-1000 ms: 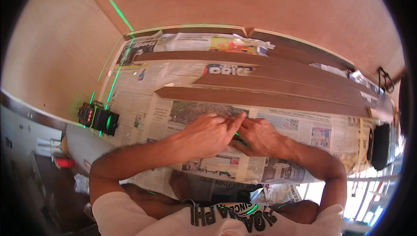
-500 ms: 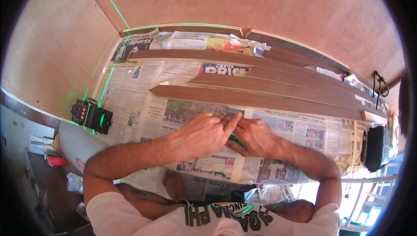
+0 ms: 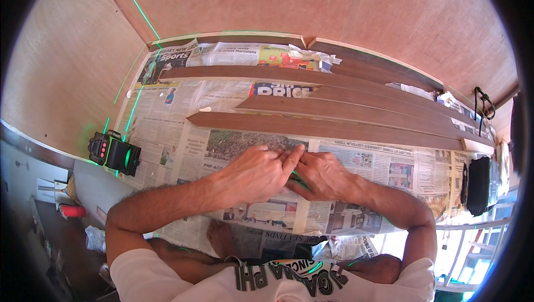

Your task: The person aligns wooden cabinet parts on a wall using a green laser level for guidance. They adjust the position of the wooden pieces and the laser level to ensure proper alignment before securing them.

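My left hand (image 3: 260,173) and my right hand (image 3: 324,175) meet over the newspaper (image 3: 245,142), just in front of the brown wooden strips. Both have their fingers curled in and touching each other. The left index finger lies along the fingertips of the right hand. Whatever sits between the fingers, if anything, is hidden. A bit of green laser light shows on the right hand's fingers. The nearest strip (image 3: 328,128) lies beyond the hands and has a pointed left end.
More brown strips (image 3: 233,74) lie across the papered surface toward the back wooden wall (image 3: 267,1). A laser level (image 3: 115,153) stands at the left and throws green lines. At the right edge sits a black case (image 3: 481,185). My bare foot (image 3: 221,238) shows below my left forearm.
The whole view has shifted a little, with strips and laser level appearing slightly further left. My hands keep nearly the same pose, pressed together.
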The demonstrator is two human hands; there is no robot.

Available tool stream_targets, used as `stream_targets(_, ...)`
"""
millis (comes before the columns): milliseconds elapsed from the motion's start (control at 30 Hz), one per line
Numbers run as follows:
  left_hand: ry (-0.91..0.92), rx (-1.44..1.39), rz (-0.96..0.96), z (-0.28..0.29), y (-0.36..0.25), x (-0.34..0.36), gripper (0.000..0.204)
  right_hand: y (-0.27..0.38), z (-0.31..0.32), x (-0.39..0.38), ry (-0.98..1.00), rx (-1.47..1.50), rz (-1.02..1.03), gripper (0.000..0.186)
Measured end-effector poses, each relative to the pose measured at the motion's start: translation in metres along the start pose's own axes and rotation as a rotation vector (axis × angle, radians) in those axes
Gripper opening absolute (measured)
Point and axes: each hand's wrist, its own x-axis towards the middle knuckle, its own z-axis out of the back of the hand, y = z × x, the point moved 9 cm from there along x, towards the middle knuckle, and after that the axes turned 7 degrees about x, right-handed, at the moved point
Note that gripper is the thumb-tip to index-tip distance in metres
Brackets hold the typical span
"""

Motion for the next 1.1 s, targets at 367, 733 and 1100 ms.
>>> stream_targets(367,0.002,-0.009,-0.009,0.0003,-0.0005,0.001,0.095,0.0009,0.0016,-0.0002,-0.004,-0.003,0.001,0.047)
stream_targets(733,0.006,0.002,-0.003,0.0014,-0.0006,-0.0007,0.096,0.0022,0.0005,0.0012,-0.004,-0.014,-0.007,0.047)
stream_targets(1100,-0.008,-0.009,-0.012,-0.0003,-0.0008,0.0028,0.096,-0.0048,-0.0015,-0.0026,-0.009,0.011,-0.048,0.043)
